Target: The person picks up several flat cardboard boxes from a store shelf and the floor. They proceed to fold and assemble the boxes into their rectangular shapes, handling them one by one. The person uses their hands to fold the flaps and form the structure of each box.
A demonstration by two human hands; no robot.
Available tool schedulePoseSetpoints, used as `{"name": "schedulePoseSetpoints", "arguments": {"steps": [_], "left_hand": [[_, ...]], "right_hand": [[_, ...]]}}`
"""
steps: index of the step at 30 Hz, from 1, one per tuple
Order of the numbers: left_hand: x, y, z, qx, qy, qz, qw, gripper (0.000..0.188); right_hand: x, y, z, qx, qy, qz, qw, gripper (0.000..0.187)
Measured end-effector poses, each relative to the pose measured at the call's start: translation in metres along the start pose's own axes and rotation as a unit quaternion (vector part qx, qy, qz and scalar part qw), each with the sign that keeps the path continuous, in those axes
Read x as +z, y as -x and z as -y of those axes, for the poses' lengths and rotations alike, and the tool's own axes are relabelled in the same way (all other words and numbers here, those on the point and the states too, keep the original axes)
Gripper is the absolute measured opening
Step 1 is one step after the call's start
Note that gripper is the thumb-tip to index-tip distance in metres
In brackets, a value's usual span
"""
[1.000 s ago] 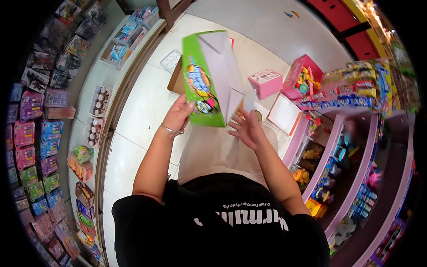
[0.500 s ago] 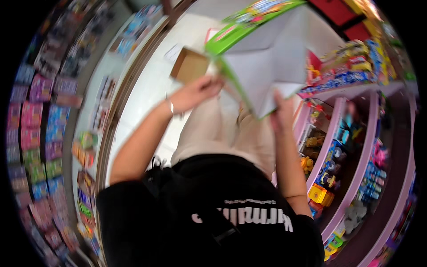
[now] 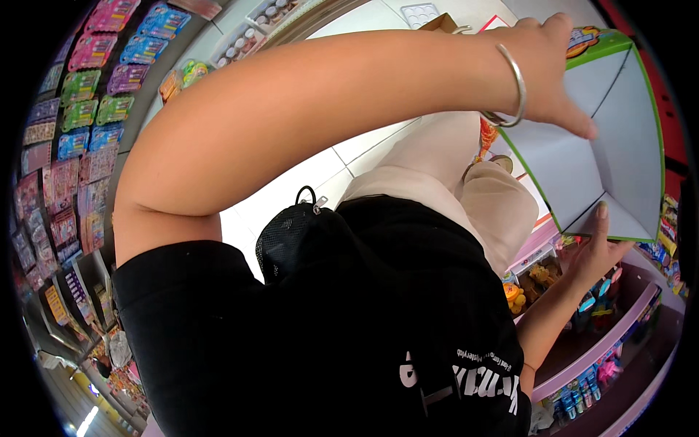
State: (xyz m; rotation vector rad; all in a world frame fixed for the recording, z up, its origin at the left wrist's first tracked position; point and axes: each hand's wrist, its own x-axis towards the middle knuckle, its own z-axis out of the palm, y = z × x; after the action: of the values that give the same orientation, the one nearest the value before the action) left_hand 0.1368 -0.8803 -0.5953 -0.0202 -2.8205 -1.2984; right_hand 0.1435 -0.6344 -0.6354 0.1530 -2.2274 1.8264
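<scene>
An empty display box (image 3: 622, 138) with green edges and a pale grey inside is held up at the upper right, its open side facing me. My left hand (image 3: 550, 69) reaches across and grips its left upper side, thumb inside the rim and fingers over the outer wall. From below, my right hand (image 3: 593, 251) holds the bottom edge, the thumb pressed on the inner face and the fingers underneath. A bright printed picture shows on the box's top flap. The outer far side of the box is hidden.
Purple shelves (image 3: 568, 313) with small toys stand on my right, below the box. On the left hang several rows of colourful blister packs (image 3: 91, 51). A brown carton (image 3: 442, 23) lies on the white tiled floor (image 3: 357, 149). A glass-topped case with small jars (image 3: 237, 47) stands at the upper left.
The box has moved to the right, along with my right hand. My left hand, beside the box before, has swung across and now grips its side. My view has turned with my body.
</scene>
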Motion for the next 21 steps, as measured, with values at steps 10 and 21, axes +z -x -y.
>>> {"name": "schedulePoseSetpoints", "arguments": {"steps": [10,21], "left_hand": [[-0.001,0.003,0.003,0.049,0.109,0.044,0.992,0.073],[0.044,-0.007,0.036,0.11,-0.054,-0.182,0.976,0.083]], "right_hand": [[0.012,-0.013,-0.008,0.01,-0.042,-0.017,0.999,0.055],[-0.002,-0.029,-0.035,-0.064,0.12,-0.045,0.99,0.051]]}}
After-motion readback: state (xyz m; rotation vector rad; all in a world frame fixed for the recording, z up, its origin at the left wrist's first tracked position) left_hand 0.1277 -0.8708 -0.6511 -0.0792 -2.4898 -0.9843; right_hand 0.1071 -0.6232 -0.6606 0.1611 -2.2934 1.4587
